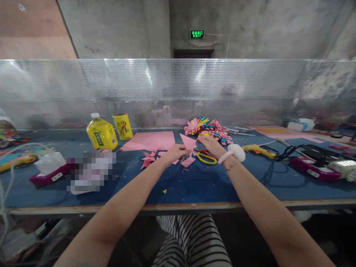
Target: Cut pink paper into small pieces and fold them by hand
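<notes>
A piece of pink paper [188, 142] stands between my two hands above the blue tabletop. My left hand [177, 153] is closed, its thumb and fingers pinched at the lower left part of the paper. At the paper's right edge, the fingers of my right hand [210, 144] are curled and pinch it. Under my right hand lie scissors [207, 158] with yellow handles, and something red shows beside them. A small pink paper square [188, 161] rests just below the hands. Folded pink paper pieces [148, 159] lie left of my left hand.
Large pink sheets [151, 141] lie behind my left hand. Pink, blue and yellow paper flowers [213, 129] are heaped at the back. A yellow jug [101, 132] and a cut yellow container [122, 127] stand left. A yellow glue gun [258, 150] with cables lies right.
</notes>
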Demonstrator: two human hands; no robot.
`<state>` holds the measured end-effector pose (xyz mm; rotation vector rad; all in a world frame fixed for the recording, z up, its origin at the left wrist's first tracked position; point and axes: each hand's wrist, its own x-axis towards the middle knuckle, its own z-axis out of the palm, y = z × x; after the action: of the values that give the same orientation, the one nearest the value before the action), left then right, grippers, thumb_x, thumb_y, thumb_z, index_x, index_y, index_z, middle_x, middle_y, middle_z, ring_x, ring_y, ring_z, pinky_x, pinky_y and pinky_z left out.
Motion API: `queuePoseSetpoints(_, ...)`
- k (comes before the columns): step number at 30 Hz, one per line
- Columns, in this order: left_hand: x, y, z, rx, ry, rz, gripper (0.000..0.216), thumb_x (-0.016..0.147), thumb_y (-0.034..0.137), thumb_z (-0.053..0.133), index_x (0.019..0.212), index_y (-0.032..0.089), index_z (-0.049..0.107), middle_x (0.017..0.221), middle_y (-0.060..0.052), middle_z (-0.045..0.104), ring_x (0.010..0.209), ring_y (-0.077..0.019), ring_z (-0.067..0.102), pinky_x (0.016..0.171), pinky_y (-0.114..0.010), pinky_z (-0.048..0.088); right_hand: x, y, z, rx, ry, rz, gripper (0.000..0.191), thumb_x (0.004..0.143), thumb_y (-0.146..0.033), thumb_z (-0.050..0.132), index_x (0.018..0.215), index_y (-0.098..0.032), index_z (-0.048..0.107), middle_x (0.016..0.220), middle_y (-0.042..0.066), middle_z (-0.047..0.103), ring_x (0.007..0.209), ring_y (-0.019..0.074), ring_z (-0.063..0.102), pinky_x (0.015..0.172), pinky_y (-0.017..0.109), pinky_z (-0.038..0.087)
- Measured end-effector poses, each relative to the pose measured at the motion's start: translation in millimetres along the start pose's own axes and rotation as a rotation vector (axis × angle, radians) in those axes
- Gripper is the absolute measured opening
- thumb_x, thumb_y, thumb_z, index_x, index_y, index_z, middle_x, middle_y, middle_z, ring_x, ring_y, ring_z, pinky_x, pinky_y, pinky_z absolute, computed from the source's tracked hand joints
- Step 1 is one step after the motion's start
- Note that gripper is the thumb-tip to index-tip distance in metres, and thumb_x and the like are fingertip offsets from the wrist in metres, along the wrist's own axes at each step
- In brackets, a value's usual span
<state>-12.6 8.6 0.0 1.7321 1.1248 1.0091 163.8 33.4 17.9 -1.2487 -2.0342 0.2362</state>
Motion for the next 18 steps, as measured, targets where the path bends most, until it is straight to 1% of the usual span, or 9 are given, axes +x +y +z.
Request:
queuePoseSetpoints(1,-0.6,-0.6,0.6,0.004,-0.029,-0.016,0.026,0.062,0.036,0.062,0.056,0.013,0.051,0.044,0.004,0.046,0.038,-0.0043,0.039,0.041,-0.019,0.032,-0.5,-3.1,1.2,0.143,0.004,-0.047,0.031,0.083,-0.029,0.032,0.085,-0.014,0.059,0.091,0.008,0.062,0.082,0.0149,0.057,0.07,0.026,0.044)
queuePoseSetpoints(2,-1.1,-1.2,1.2,0.0,-0.052,-0.036,0.026,0.062,0.037,0.061,0.056,0.013,0.051,0.046,0.003,0.049,0.038,-0.0043,0.039,0.041,-0.019,0.032,-1.1,-5.7,2.9,0.25,0.001,-0.076,0.027,0.082,-0.027,0.035,0.083,-0.014,0.059,0.088,0.007,0.062,0.078,0.0143,0.057,0.068,0.026,0.045)
queuePoseSetpoints(4,-1.0,-3.1,2.2,-0.009,-0.079,-0.085,0.026,0.063,0.037,0.06,0.057,0.013,0.051,0.051,0.001,0.053,0.039,-0.0044,0.04,0.041,-0.019,0.033,-2.6,-8.9,6.4,0.367,-0.033,-0.071,0.019,0.077,-0.023,0.043,0.08,-0.014,0.059,0.077,0.004,0.061,0.067,0.0128,0.056,0.061,0.025,0.046)
queuePoseSetpoints(6,0.6,-6.1,2.7,-0.024,-0.085,-0.122,0.024,0.066,0.036,0.057,0.058,0.014,0.052,0.054,0.0,0.055,0.039,-0.0049,0.042,0.04,-0.019,0.033,-3.7,-10.2,9.1,0.446,-0.078,-0.01,0.014,0.075,-0.019,0.045,0.079,-0.015,0.058,0.07,0.002,0.058,0.059,0.0108,0.054,0.056,0.024,0.047)
queuePoseSetpoints(9,4.2,-11.6,2.3,-0.044,-0.096,-0.111,0.019,0.068,0.031,0.051,0.059,0.015,0.053,0.056,-0.001,0.056,0.039,-0.006,0.044,0.039,-0.019,0.034,-3.6,-10.5,10.1,0.564,-0.111,0.1,0.014,0.076,-0.015,0.043,0.078,-0.015,0.057,0.072,0.002,0.055,0.055,0.0087,0.054,0.052,0.023,0.048)
queuePoseSetpoints(11,5.9,-13.8,1.5,-0.043,-0.097,-0.095,0.018,0.069,0.029,0.049,0.058,0.015,0.053,0.055,-0.001,0.056,0.039,-0.0067,0.044,0.039,-0.019,0.035,-3.1,-10.9,9.2,0.623,-0.114,0.13,0.013,0.077,-0.015,0.043,0.077,-0.015,0.056,0.075,0.002,0.055,0.054,0.0079,0.055,0.052,0.023,0.049)
queuePoseSetpoints(13,5.9,-13.4,1.0,-0.04,-0.092,-0.092,0.018,0.068,0.029,0.049,0.057,0.015,0.053,0.053,-0.001,0.055,0.039,-0.007,0.044,0.039,-0.019,0.035,-3.0,-11.5,8.0,0.655,-0.115,0.129,0.012,0.076,-0.014,0.045,0.076,-0.015,0.056,0.075,0.002,0.055,0.054,0.0075,0.055,0.052,0.022,0.05)
queuePoseSetpoints(16,2.6,-8.3,2.1,-0.031,-0.073,-0.095,0.019,0.069,0.028,0.048,0.055,0.015,0.054,0.05,-0.001,0.053,0.039,-0.0074,0.044,0.039,-0.019,0.036,-3.6,-12.0,7.5,0.658,-0.116,0.117,0.01,0.074,-0.012,0.047,0.076,-0.014,0.056,0.069,0.001,0.055,0.055,0.0081,0.055,0.052,0.022,0.05)
queuePoseSetpoints(18,-0.1,-4.3,4.5,-0.011,-0.066,-0.089,0.021,0.07,0.026,0.045,0.054,0.015,0.054,0.048,-0.001,0.052,0.039,-0.008,0.045,0.039,-0.019,0.035,-4.0,-11.1,8.7,0.634,-0.11,0.103,0.011,0.073,-0.011,0.046,0.077,-0.014,0.056,0.069,0.002,0.055,0.057,0.0085,0.055,0.053,0.022,0.05)
